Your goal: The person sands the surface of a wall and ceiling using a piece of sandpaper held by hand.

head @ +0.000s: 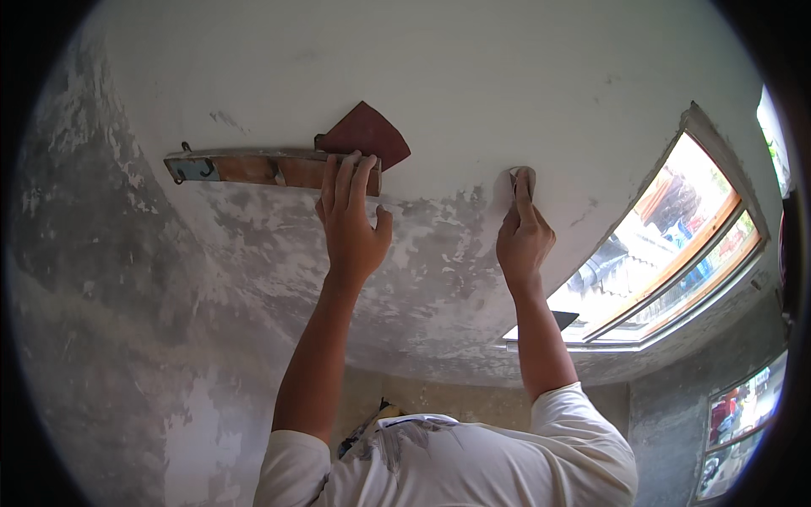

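Observation:
My left hand (353,234) is raised to the wall, its fingers laid across the right end of a wooden hook rack (247,170) and its thumb held apart. Metal hooks stick out from the rack's front. Behind its top edge is wedged a dark red sheet of sandpaper (370,133), rising against the wall. To the right, my right hand (526,244) pinches a small folded piece of sandpaper (531,180) against the wall, index finger stretched along it. Part of that piece is hidden by the fingers.
The wall (469,95) is smooth and pale above, with patchy grey plaster (431,279) lower down. At right is a wood-framed window (665,253) with a sill. Another window (738,424) lies at the lower right. A rough grey side wall (82,241) rises at left.

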`<state>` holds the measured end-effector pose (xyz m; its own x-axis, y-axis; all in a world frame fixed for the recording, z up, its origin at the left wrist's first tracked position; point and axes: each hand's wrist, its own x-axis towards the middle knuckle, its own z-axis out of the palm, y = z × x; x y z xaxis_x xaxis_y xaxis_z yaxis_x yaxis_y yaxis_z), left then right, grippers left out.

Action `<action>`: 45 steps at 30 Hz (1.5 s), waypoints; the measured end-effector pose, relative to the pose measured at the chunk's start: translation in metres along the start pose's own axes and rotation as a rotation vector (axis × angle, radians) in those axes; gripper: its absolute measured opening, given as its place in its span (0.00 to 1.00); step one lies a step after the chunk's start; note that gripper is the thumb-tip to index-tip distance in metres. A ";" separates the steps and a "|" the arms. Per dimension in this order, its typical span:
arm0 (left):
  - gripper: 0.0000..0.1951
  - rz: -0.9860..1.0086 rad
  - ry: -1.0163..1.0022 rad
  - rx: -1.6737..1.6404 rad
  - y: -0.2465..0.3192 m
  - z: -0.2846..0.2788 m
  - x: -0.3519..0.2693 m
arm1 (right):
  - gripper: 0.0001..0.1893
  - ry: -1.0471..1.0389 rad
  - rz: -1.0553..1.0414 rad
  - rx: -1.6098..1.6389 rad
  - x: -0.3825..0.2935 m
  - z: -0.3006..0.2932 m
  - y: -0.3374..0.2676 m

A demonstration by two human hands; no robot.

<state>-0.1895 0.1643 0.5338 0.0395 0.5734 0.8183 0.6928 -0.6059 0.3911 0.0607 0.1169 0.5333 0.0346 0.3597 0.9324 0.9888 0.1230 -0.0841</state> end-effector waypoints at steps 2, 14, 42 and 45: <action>0.40 0.045 0.026 0.022 -0.001 0.000 0.000 | 0.33 0.105 0.207 0.132 -0.009 0.015 -0.008; 0.36 0.123 0.037 0.035 -0.002 -0.010 0.009 | 0.29 0.049 0.154 0.058 0.004 -0.008 -0.010; 0.25 0.249 0.205 0.115 -0.024 0.015 0.029 | 0.44 -0.455 0.076 0.151 -0.057 0.038 -0.056; 0.27 0.241 0.179 0.090 -0.025 0.011 0.027 | 0.41 -0.044 0.199 0.078 -0.021 0.015 -0.030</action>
<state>-0.1982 0.2012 0.5415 0.0888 0.3080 0.9472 0.7402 -0.6568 0.1442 0.0281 0.1193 0.5115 0.2195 0.4235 0.8789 0.9490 0.1163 -0.2931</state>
